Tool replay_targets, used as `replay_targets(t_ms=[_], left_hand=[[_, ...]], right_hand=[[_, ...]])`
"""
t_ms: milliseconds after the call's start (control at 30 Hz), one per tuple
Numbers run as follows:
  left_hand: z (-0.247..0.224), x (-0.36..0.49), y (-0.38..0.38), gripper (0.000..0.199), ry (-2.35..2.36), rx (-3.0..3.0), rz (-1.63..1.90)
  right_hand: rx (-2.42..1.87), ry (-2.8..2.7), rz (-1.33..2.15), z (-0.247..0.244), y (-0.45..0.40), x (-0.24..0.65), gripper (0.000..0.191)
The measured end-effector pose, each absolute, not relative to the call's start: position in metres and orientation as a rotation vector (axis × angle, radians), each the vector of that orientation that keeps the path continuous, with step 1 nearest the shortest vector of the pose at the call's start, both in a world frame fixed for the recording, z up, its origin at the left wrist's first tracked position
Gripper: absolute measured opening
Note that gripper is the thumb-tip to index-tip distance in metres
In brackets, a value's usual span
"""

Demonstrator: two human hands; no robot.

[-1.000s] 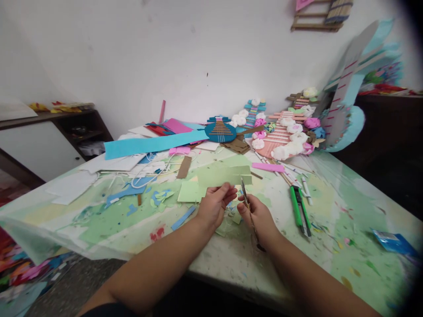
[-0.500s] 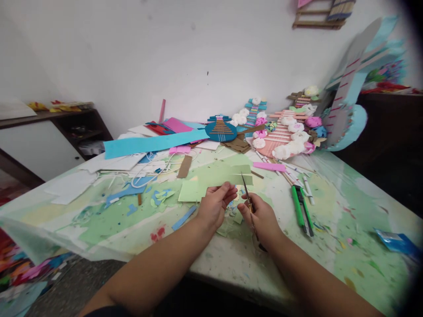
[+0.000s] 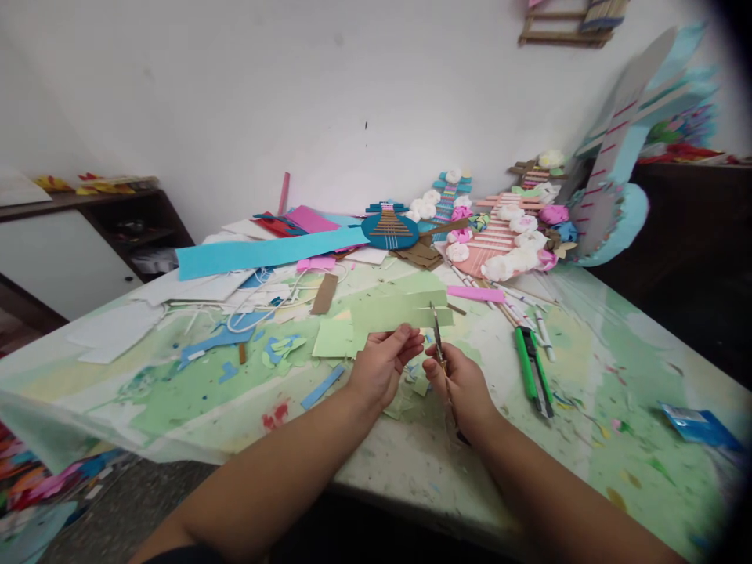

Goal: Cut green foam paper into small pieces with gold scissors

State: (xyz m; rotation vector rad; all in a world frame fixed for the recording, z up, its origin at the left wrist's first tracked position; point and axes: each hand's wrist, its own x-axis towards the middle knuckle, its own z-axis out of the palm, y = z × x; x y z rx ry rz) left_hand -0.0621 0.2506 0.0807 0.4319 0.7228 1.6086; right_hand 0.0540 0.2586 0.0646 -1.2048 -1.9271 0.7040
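Note:
My left hand [image 3: 385, 364] is closed in a pinch at the lower edge of a pale green sheet of paper [image 3: 391, 309]. A narrow slit runs in from the sheet's right end. My right hand [image 3: 464, 384] is wrapped around a pair of scissors [image 3: 438, 333], their blades pointing up and away from me. The blade tips overlap the right part of the sheet, close to the slit. Part of the scissor handles is hidden by my fingers. A lighter green piece of paper [image 3: 333, 338] shows behind my left hand, and small green scraps lie beneath both hands.
A green box cutter [image 3: 533, 368] lies right of my right hand, near several white pens [image 3: 544, 329] and a pink strip [image 3: 475, 294]. Behind are a blue lute-shaped craft [image 3: 390, 229], a long blue strip [image 3: 264, 252] and flower-covered crafts [image 3: 511, 243]. White sheets [image 3: 117, 329] lie left.
The view has shifted slightly. The scissor blades sit a little differently against the green paper's right end; both hands keep nearly the same place and hold.

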Motion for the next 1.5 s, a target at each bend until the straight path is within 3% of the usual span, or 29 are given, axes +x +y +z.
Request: replay_targets(t_ms=[833, 1500], left_hand=[[0.0839, -0.0656, 0.2493, 0.015, 0.724, 0.441, 1.630], [0.0839, -0.0720, 0.2519, 0.011, 0.711, 0.401, 1.716]], right_hand=[[-1.140, -1.834, 0.897, 0.0612, 0.2567, 0.0516, 0.026], [-1.282, -1.949, 0.569, 0.0669, 0.2565, 0.0532, 0.034]])
